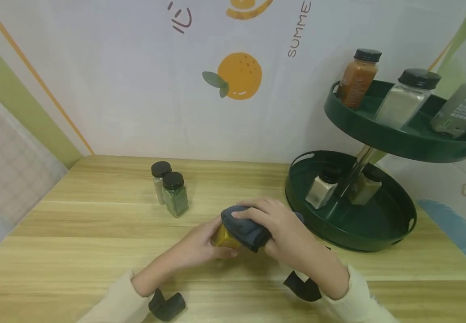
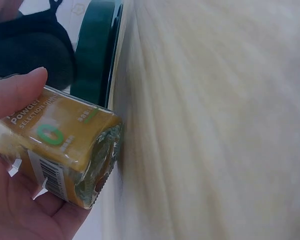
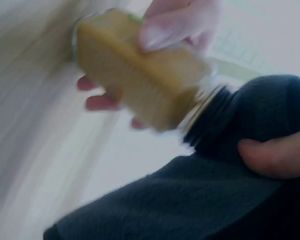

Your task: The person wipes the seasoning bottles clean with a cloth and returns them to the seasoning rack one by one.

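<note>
Grasping a yellow powder jar (image 1: 224, 239) between thumb and fingers of the left hand (image 1: 202, 244), over the wooden table (image 1: 75, 220). Clutching a dark cloth (image 1: 249, 235) in the right hand (image 1: 277, 226), holding it against the black lid (image 3: 210, 118), just beside the left grip. Facing a green-flecked jar (image 1: 176, 202) and a paler jar (image 1: 157, 186), close together beyond the left grip, and a green two-tier rack (image 1: 394, 140) to the right grip's right.

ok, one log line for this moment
left hand: grips yellow jar; right hand: holds dark cloth at jar's lid; table: two jars upright; green stand: jars on both tiers
</note>
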{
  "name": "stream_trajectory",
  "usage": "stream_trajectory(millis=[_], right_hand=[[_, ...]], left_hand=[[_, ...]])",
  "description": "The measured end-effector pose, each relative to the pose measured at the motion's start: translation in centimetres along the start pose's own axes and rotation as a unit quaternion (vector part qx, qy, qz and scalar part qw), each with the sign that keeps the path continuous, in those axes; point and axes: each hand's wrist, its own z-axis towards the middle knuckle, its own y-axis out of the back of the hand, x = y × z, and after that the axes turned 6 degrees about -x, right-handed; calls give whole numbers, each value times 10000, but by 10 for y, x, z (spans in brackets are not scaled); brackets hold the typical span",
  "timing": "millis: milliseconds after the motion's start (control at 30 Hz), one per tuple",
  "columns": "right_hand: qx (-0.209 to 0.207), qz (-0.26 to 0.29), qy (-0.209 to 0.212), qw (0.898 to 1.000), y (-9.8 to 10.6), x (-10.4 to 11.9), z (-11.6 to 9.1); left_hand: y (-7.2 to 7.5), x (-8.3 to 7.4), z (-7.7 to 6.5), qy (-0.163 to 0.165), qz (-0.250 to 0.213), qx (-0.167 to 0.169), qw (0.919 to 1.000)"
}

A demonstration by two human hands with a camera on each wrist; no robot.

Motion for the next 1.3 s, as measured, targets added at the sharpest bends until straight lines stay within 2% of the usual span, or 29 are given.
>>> stream_trajectory(millis=[167,300,400,567,667,767,867,967,1067,1133,1200,1300], right_hand=[[102,283,-683,9972,-4,-15,1],[125,176,-813,9965,-5,-17,2],[107,-86,-489,9987,-3,-9,2],[105,-487,376,9981,2,12,3],[82,-569,600,9965,3,18,3],[78,-417,380,9984,3,14,2],[94,-63,-102,9999,2,4,1],[130,308,-600,9976,-1,-9,-1],[145,513,-872,9948,-5,-18,-1],[194,464,-961,9941,-6,-20,-1],[243,186,-873,9957,-5,-17,-2],[268,-405,-433,9979,0,-5,-2]], left_hand=[[1,-1,1,-66,134,22,9999],[1,-1,1,-73,149,6,9999],[0,-1,-1,-38,177,-56,9998],[-1,1,-3,-84,105,-102,9999],[-2,1,-3,-115,-20,-110,9999],[-2,1,-2,-22,-75,-120,9999],[-3,0,0,51,-29,-87,9999],[-4,-1,2,8,35,-56,10000],[-4,-1,2,-25,26,-33,10000],[-4,-1,1,-21,-15,-14,10000],[-3,-1,0,0,-31,-18,10000],[-3,-2,-1,59,-90,-23,9999]])
